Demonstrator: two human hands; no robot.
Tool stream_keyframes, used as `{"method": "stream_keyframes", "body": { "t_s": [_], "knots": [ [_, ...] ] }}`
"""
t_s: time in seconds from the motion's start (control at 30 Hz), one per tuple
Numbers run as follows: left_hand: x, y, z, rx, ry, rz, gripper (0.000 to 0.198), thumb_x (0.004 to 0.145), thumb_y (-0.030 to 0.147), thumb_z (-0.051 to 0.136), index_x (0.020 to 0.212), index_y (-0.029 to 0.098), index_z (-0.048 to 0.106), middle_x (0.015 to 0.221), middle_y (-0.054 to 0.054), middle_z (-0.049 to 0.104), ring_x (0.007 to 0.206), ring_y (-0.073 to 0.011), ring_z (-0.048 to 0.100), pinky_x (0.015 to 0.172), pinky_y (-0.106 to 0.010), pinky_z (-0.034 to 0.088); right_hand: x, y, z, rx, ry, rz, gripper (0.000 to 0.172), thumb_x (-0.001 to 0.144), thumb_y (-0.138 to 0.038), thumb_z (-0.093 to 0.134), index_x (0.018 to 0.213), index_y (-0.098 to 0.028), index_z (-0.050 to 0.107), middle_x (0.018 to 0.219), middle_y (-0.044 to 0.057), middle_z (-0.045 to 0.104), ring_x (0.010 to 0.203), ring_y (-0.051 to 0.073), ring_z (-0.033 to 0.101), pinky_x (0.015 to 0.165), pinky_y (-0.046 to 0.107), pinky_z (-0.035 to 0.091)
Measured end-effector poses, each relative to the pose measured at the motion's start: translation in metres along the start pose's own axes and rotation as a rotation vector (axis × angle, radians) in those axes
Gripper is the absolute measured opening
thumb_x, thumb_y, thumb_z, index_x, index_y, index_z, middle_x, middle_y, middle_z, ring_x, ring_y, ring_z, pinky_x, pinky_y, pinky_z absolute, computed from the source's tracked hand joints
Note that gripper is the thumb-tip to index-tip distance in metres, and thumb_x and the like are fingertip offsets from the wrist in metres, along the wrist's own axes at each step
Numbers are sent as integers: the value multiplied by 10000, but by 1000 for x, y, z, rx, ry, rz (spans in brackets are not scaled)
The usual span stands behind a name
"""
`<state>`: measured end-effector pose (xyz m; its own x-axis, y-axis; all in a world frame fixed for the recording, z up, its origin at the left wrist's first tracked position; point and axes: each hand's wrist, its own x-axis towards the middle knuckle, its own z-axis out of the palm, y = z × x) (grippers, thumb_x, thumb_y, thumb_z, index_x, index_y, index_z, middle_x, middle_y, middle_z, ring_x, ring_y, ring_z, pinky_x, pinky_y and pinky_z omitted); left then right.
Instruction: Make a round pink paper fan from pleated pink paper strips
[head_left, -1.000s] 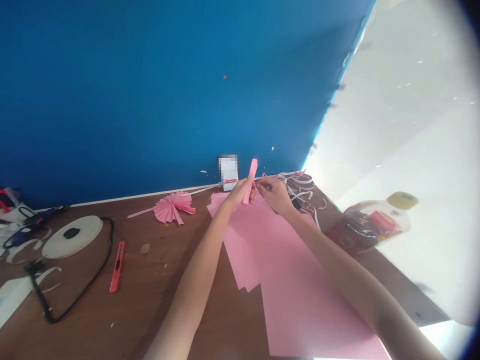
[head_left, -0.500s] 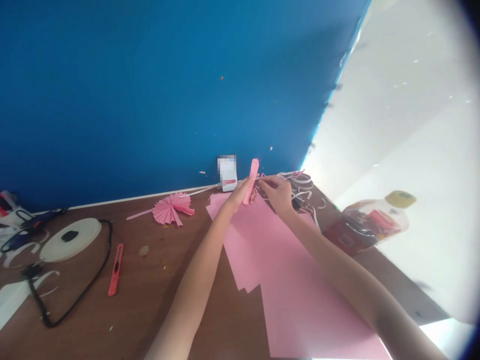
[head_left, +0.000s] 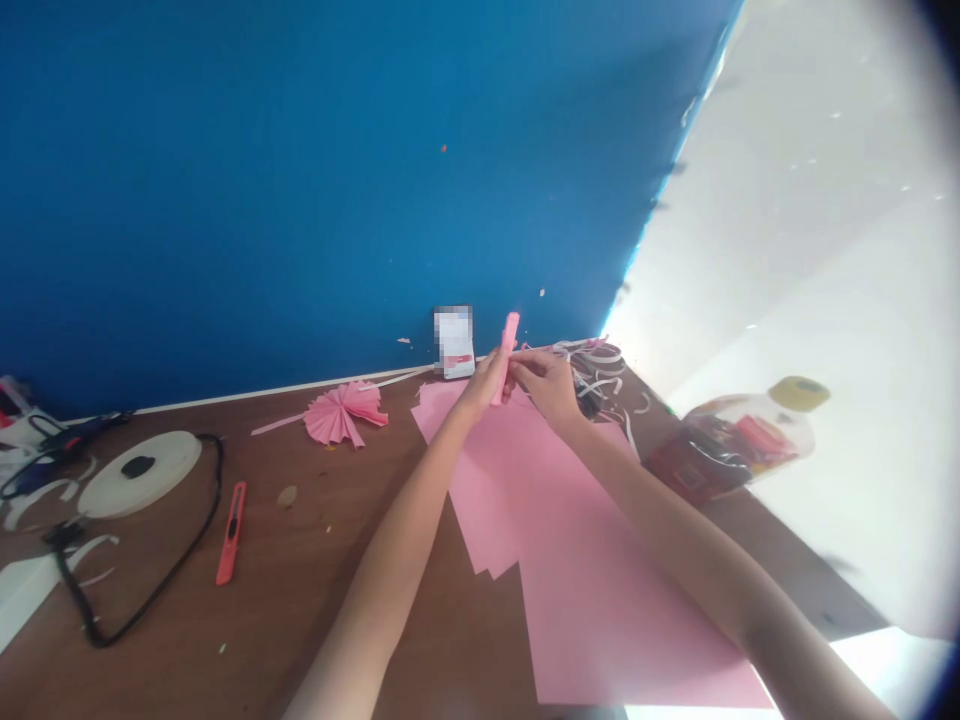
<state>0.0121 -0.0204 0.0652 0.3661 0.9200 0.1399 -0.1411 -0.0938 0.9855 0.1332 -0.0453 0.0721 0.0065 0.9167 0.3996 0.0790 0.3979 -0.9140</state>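
Observation:
My left hand [head_left: 484, 385] is closed around a folded pink paper strip [head_left: 508, 335] that stands nearly upright near the back of the brown table [head_left: 315, 590]. My right hand [head_left: 547, 385] is pinched against the strip's middle, and a thin white string seems to run through its fingers. Both hands hover above several pink paper sheets [head_left: 585, 580] spread over the table. A finished pink paper fan [head_left: 341, 412] lies to the left of my hands.
A red box cutter [head_left: 231, 518], a white round disc [head_left: 139, 472] with a black cable [head_left: 150, 590] and tools lie at the left. White paper strips [head_left: 600, 368] pile by the blue wall. A clear plastic jar [head_left: 739, 440] lies at the right.
My right hand has moved left and closed in on the pink strip. The left hand keeps its grip, almost still.

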Motion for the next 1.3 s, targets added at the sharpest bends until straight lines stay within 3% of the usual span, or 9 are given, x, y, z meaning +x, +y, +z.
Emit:
{"method": "stream_keyframes", "body": {
  "t_s": [0.37, 0.67, 0.87, 1.07, 1.3],
  "knots": [
    [2, -8, 8, 117, 106, 82, 624, 860, 634, 324, 1238, 175, 515, 547, 15, 421, 451, -99, 423, 407, -217, 311, 1, 15, 0, 231, 5, 169, 302, 732, -430, 652, 852, -154, 665, 617, 16, 623, 520, 128, 562, 521, 276, 417],
    [2, -12, 10, 148, 91, 84, 528, 873, 603, 338, 1199, 225, 512, 568, 13, 446, 435, -96, 410, 401, -219, 306, -1, 19, 4, 11, 24, -12, 319, 849, -502, 505, 801, -189, 542, 566, -7, 568, 443, 125, 537, 473, 275, 450],
    [3, -12, 9, 129, 61, 50, 469, 881, 581, 347, 1109, 213, 527, 569, 29, 423, 434, -82, 394, 384, -197, 296, 3, 24, 0, -108, -60, -10, 307, 898, -509, 409, 847, -213, 472, 598, -15, 583, 475, 128, 560, 549, 280, 477],
    [4, -9, 2, 91, 49, 24, 426, 861, 601, 382, 909, 192, 491, 574, 32, 433, 437, -70, 416, 392, -184, 317, 8, 19, -5, -119, -209, -41, 313, 919, -499, 374, 833, -214, 471, 618, -4, 614, 569, 147, 589, 656, 299, 470],
    [1, -1, 2, 65, 49, -13, 401, 847, 587, 432, 878, 190, 474, 577, 34, 442, 436, -67, 432, 403, -186, 322, 9, 19, -6, -93, -188, -71, 310, 915, -481, 389, 763, -219, 455, 606, -14, 591, 578, 134, 526, 661, 293, 425]
  ]
}}
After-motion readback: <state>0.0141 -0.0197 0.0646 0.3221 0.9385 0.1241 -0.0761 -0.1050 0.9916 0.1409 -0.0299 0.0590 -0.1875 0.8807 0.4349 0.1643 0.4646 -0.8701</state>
